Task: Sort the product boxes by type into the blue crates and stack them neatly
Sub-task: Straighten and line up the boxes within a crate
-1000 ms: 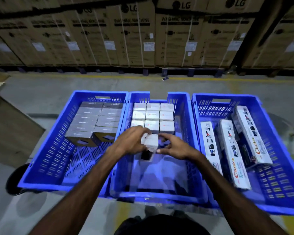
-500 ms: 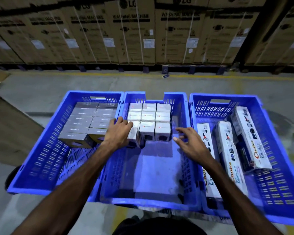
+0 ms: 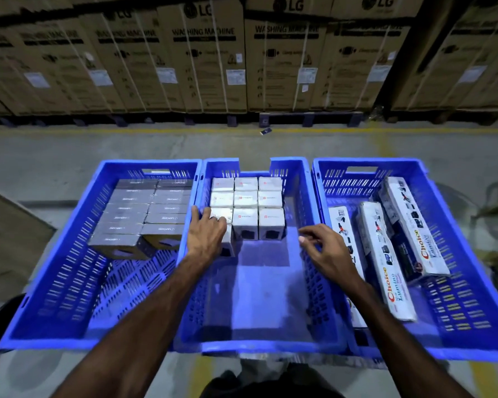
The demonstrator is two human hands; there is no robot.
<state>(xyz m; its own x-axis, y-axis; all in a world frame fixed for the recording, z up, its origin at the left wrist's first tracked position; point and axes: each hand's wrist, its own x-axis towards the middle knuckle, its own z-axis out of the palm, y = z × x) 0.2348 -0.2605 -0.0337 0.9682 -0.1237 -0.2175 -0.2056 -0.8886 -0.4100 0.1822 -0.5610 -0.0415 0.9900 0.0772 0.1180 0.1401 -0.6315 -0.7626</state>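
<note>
White cube boxes – red logos, packed rows – middle crate

1. All three crates are bright blue with slotted walls: left crate, middle crate, right crate.
2. The flat boxes are plain grey with small dark lettering.
3. The cube boxes are white with a tiny red logo.
4. The long boxes are white with red "Choice" script.
5. The cartons behind are brown with black print and white labels.
6. The floor is grey with a yellow line.

Concrete floor — three blue crates
</note>
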